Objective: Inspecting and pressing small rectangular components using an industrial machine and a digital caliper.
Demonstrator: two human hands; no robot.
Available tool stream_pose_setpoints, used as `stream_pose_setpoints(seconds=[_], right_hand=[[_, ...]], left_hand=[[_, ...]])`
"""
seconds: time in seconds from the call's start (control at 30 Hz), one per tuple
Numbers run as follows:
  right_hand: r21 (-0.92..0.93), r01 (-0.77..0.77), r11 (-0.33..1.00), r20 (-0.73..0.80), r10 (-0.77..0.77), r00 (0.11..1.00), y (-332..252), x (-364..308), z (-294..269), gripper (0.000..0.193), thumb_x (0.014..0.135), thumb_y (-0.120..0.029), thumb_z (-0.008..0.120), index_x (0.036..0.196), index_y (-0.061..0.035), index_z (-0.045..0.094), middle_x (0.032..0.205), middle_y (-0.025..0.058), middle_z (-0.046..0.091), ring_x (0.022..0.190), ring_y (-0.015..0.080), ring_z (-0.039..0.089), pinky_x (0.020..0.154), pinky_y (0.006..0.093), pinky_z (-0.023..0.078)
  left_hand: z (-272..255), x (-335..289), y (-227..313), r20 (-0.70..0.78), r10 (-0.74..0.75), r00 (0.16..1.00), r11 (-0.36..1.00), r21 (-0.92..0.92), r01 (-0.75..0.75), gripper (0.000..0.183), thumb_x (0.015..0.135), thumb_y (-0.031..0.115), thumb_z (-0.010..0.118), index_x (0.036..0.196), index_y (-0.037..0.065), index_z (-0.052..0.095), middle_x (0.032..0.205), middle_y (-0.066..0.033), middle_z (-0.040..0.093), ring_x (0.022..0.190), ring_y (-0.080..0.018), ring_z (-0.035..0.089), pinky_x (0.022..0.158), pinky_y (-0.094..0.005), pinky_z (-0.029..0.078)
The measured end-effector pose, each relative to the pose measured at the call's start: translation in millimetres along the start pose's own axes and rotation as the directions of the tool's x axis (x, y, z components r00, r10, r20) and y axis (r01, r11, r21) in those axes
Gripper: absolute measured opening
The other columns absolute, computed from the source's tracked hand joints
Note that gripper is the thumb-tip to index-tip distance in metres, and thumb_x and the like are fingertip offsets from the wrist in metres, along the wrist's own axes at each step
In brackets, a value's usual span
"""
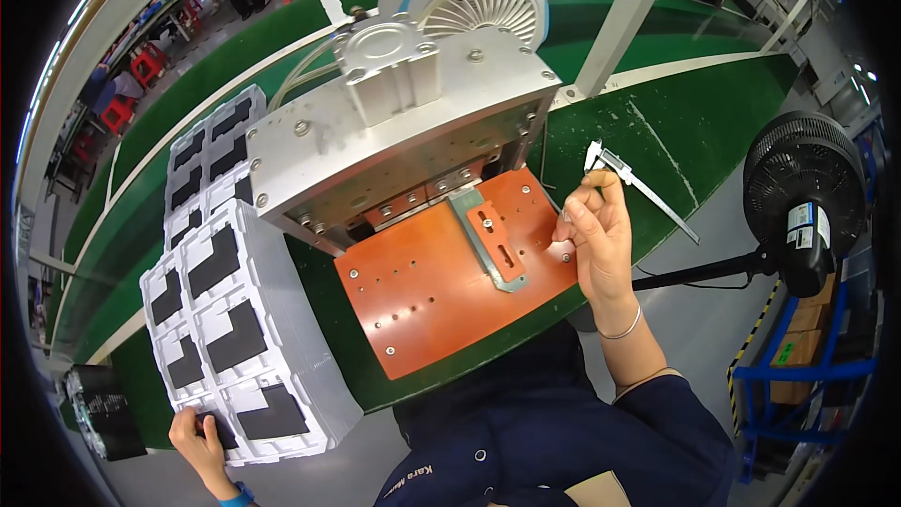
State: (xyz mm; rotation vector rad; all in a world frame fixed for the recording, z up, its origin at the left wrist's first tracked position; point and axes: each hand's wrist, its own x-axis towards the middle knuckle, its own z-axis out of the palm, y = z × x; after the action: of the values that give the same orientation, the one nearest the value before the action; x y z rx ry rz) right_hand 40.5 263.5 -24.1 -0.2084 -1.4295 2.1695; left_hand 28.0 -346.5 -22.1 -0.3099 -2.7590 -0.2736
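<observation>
My left hand [199,449] is at the near left corner of a stack of white plastic trays [286,319], its curled fingers on a black flat piece [220,431] in the corner pocket. More black L-shaped pieces [236,336] lie in the other pockets. Over the right end of an orange plate [432,305], my right hand [601,235] is raised with thumb and fingers pinched together. A small pale bit shows at its fingertips, too small to name. A metal bar with an orange slotted block [497,239] crosses the plate, which projects from a metal press [404,103].
A caliper [648,190] lies on the green bench [694,122] beyond my right hand. Behind the press stands a pale desk fan [488,5]; a black fan [805,197] is at the right. A second tray stack [211,155] sits farther left. Blue shelving [807,371] holds cartons.
</observation>
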Motion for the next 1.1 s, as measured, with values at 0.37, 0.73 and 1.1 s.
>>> stream_pose_setpoints(seconds=[0.37, 0.73, 1.1], right_hand=[[0.422, -0.284, 0.861, 0.059, 0.287, 0.956, -2, 13, -22, 0.011, 0.106, -0.026, 0.049, 0.106, -0.015, 0.051, 0.078, -0.0018, 0.055, 0.068, 0.011, 0.05, 0.068, 0.0296, 0.042], [-0.204, 0.024, 0.979, 0.323, 0.044, 0.945, -11, -5, -19, 0.018, 0.1, -0.015, 0.056, 0.099, 0.0, 0.067, 0.097, 0.0084, 0.067, 0.082, 0.0181, 0.061, 0.077, 0.0309, 0.049], [-0.505, 0.756, 0.416, 0.817, -0.05, 0.574, -5, 1, 43, 0.024, 0.08, -0.009, 0.076, 0.103, -0.0085, 0.073, 0.101, 0.002, 0.068, 0.098, 0.0227, 0.06, 0.081, 0.0347, 0.048]], left_hand=[[-47, 10, 183, -0.244, -0.363, 0.899, 0.929, -0.167, 0.33, 0.023, 0.103, 0.015, 0.056, 0.09, -0.004, 0.056, 0.076, -0.0062, 0.058, 0.073, -0.0117, 0.051, 0.064, -0.029, 0.043], [65, 92, 368, 0.002, -0.014, 1.0, 0.922, -0.386, 0.014, 0.029, 0.079, 0.021, 0.085, 0.086, 0.007, 0.06, 0.071, -0.0047, 0.064, 0.059, -0.0233, 0.06, 0.054, -0.0348, 0.046], [58, 68, 327, 0.061, 0.375, 0.925, 0.782, -0.557, -0.28, 0.044, 0.067, 0.013, 0.086, 0.109, 0.004, 0.076, 0.125, -0.0127, 0.068, 0.112, -0.0317, 0.062, 0.092, -0.0398, 0.05]])
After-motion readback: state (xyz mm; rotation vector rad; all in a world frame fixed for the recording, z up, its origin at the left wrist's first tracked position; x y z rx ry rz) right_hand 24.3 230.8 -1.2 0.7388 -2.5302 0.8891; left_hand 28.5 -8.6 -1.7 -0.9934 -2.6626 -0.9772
